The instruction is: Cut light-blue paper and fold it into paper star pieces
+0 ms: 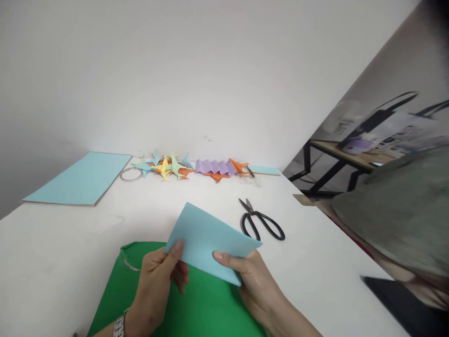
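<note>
A light blue sheet of paper (pixel 205 234), with straight edges and seemingly folded, is held up in the air between both hands. My left hand (pixel 157 276) pinches its left corner, thumb on the near face. On the right side, my right hand (pixel 250 276) grips the paper with its thumb across the face and the fingers hidden behind. Beneath the hands lies a green sheet (pixel 206 309) at the table's front. Black-handled scissors (pixel 257 217) rest partly open on the table, just beyond the right end of the paper.
Along the wall sit folded paper cranes (pixel 168 167), a pleated purple paper (pixel 213 167) and a ring (pixel 131 174). A stack of blue paper (pixel 84 178) lies at the left of the white table (pixel 66 252). At the right, a person in a grey-green garment (pixel 396 210) is close by.
</note>
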`<state>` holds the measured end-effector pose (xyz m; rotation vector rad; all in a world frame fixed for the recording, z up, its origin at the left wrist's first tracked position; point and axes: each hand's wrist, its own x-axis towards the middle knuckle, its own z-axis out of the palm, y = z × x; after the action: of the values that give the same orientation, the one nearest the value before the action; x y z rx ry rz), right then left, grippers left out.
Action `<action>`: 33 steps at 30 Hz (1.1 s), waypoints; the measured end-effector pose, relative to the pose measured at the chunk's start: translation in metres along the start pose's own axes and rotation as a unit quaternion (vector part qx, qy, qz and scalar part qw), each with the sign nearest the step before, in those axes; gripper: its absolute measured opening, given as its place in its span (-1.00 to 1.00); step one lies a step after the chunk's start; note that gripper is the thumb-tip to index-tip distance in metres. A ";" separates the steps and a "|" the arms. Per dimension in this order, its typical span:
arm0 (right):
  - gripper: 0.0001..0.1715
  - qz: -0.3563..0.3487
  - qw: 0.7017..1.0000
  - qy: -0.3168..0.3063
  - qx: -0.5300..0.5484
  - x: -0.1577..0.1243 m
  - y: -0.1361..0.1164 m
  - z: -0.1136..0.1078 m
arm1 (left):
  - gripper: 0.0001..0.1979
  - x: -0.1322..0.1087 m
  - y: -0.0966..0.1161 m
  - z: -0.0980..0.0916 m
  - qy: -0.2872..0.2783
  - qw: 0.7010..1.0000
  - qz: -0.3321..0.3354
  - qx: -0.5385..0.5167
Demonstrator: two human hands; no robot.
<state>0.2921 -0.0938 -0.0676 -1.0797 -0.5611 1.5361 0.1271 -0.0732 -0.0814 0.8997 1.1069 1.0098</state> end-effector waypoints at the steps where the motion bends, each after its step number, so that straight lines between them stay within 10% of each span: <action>1: -0.31 0.002 1.000 0.004 0.001 0.001 0.000 -0.001 | -0.56 0.000 -0.001 -0.001 -0.006 1.000 0.001 -0.002; 11: -0.47 0.020 1.000 0.008 -0.022 0.005 -0.005 -0.007 | -0.33 0.006 0.005 -0.013 -0.099 0.995 -0.020 -0.016; 17: -0.58 0.031 0.996 -0.063 -0.055 0.006 -0.009 -0.009 | -0.66 0.008 0.016 -0.021 -0.238 0.962 -0.086 0.105; 23: -0.65 0.006 0.992 -0.070 -0.103 0.003 -0.013 -0.009 | -0.62 0.001 0.011 -0.016 -0.258 0.937 -0.171 0.162; 33: -0.70 -0.012 0.998 -0.049 -0.032 0.000 0.014 0.007 | -0.53 -0.004 0.006 -0.001 -0.139 0.982 -0.087 0.096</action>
<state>0.2792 -0.0964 -0.0761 -1.0460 -0.6916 1.5642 0.1247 -0.0750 -0.0745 1.0452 1.0354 0.6184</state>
